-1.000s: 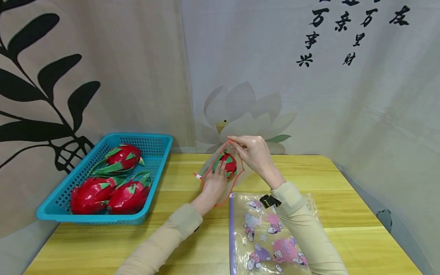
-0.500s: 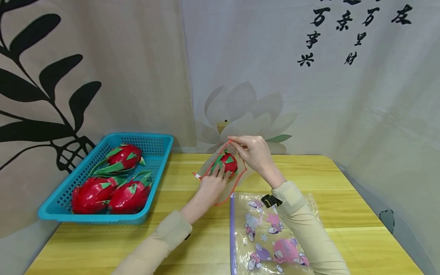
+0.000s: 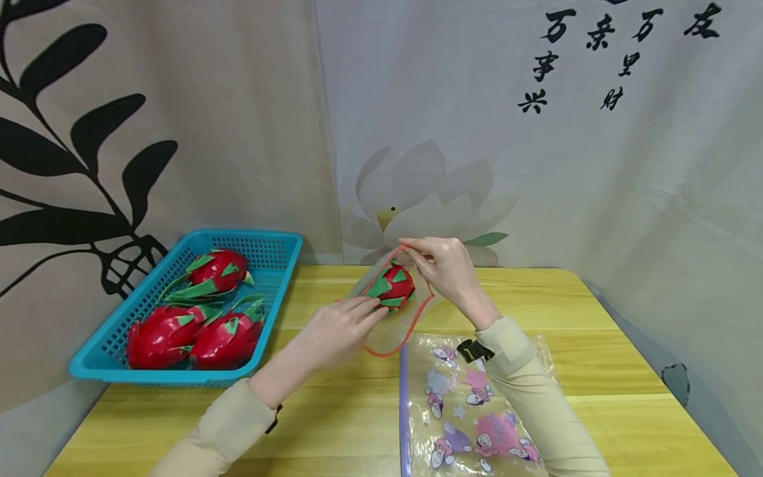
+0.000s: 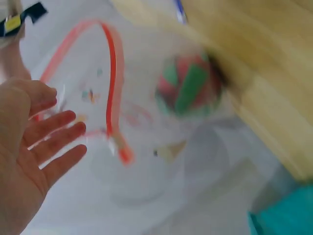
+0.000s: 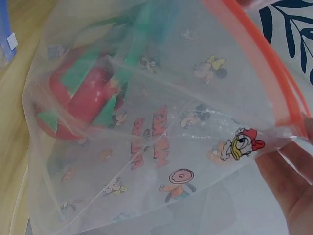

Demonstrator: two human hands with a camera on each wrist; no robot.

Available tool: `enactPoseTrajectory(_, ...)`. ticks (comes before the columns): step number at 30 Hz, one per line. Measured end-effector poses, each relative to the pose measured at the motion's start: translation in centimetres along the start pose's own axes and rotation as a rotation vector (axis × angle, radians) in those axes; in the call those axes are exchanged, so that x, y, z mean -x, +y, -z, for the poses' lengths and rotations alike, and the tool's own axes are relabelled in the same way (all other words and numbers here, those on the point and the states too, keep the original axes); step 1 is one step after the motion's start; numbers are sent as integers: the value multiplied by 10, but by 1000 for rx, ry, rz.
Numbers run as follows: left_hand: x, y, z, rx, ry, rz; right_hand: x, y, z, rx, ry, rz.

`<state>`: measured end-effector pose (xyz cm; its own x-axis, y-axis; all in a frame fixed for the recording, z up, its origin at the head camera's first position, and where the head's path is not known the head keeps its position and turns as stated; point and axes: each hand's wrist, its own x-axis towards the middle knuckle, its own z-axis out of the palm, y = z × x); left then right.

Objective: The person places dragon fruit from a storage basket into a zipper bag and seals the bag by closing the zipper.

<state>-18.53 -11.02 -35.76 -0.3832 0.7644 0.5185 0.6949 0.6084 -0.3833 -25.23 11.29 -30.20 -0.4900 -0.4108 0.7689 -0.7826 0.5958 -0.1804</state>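
Observation:
A frosted zip bag with an orange-red zip edge and cartoon prints stands with its mouth spread apart. Inside it lies one red dragon fruit with green scales, seen through the plastic in the right wrist view. My right hand pinches the zip edge at the bag's top corner. Near the opposite side of the mouth is my left hand, fingers extended and holding nothing; the left wrist view shows them spread apart. The orange slider end of the zip hangs beyond those fingertips.
At the left on the wooden table stands a blue plastic basket holding several more dragon fruits. A flat clear bag with pink and purple prints lies under the right forearm. Behind the table hangs a printed curtain.
My left hand has drawn back from the dragon fruit, out of the bag toward the lower left. The right hand keeps its pinch on the zip edge, almost in place.

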Motion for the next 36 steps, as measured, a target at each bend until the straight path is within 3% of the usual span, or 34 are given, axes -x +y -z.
enactPoseTrajectory(5,22,-25,13,72,98,64,1,1,1,-8,9,8)
enactPoseTrajectory(8,38,-40,21,105,69,168,2,1,1,-10,16,10)
enactPoseTrajectory(11,55,-56,29,143,-88,328,2,2,1,-12,18,9)
enactPoseTrajectory(15,78,-79,37,236,-422,535,3,3,1,-17,9,2)
enactPoseTrajectory(18,95,-95,39,337,-642,627,3,2,1,-20,5,-4)
enactPoseTrajectory(21,109,-109,39,409,-807,683,3,1,1,-20,4,-5)
enactPoseTrajectory(25,118,-122,38,460,-943,713,3,1,2,-13,3,-8)
enactPoseTrajectory(30,121,-130,38,499,-1031,729,4,3,1,-15,2,-13)
enactPoseTrajectory(33,124,-129,36,512,-1025,729,4,3,1,-18,2,-14)
enactPoseTrajectory(36,127,-125,33,516,-977,725,4,3,1,-19,1,-15)
